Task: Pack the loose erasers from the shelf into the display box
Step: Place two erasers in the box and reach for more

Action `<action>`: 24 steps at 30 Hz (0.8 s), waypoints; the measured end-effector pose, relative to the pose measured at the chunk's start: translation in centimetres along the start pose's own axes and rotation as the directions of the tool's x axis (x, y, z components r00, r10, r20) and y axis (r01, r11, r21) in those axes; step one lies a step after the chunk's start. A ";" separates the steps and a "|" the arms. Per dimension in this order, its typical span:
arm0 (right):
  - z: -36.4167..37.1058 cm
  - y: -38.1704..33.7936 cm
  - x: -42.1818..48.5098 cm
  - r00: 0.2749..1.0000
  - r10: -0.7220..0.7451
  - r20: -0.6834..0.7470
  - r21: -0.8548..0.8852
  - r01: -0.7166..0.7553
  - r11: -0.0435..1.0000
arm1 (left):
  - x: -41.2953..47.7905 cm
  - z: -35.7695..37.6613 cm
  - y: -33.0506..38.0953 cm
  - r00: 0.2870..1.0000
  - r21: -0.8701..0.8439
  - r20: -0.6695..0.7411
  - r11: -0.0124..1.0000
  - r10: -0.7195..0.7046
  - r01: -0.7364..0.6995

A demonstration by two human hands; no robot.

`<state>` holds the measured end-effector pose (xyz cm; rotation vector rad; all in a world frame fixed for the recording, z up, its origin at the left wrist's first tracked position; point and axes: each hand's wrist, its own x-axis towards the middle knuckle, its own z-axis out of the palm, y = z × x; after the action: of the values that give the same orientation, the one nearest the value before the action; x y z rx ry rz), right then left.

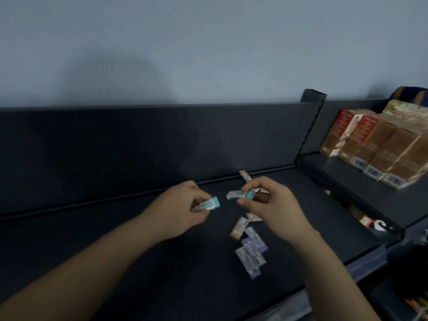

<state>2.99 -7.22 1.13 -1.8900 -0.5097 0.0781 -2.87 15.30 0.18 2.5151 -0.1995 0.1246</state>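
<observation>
Left hand (183, 206): fingers clamped on a teal-ended sleeved eraser (208, 204).
Right hand (275, 207): fingers pinching a second teal-tipped eraser (240, 195).
Dark metal shelf (115, 239): loose purple and tan erasers (249, 246) below right hand.

Shelf (115, 239) dark grey. Wall (208, 42) pale blue-grey. Held erasers (208, 203) teal-tipped, sleeves white. Loose erasers: purple (251, 257), peach (238, 228). Boxes (391, 149) brown; two (354, 128) red and white on top. Behind: striped blue-orange cloth (411, 95).
</observation>
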 end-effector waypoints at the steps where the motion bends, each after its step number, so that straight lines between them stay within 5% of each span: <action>1: 1.7 -0.8 0.3 1.000 -0.024 0.020 0.033 0.023 0.999 | -1.1 -1.6 -1.4 1.000 -0.010 0.022 1.000 -0.007 0.007; 11: 22.4 -10.2 0.1 0.904 -0.279 0.324 0.187 0.228 0.956 | -16.8 -15.3 -13.1 0.983 0.032 -0.155 0.994 -0.101 0.107; 24: 40.9 -18.7 -2.5 0.790 -0.341 0.510 0.213 0.268 0.940 | -32.1 -24.3 -24.5 0.952 0.055 -0.239 0.977 -0.189 0.208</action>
<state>-17.11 33.09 2.21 -1.6184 -1.1677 0.4321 -31.34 52.85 1.70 2.5561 0.1570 0.3491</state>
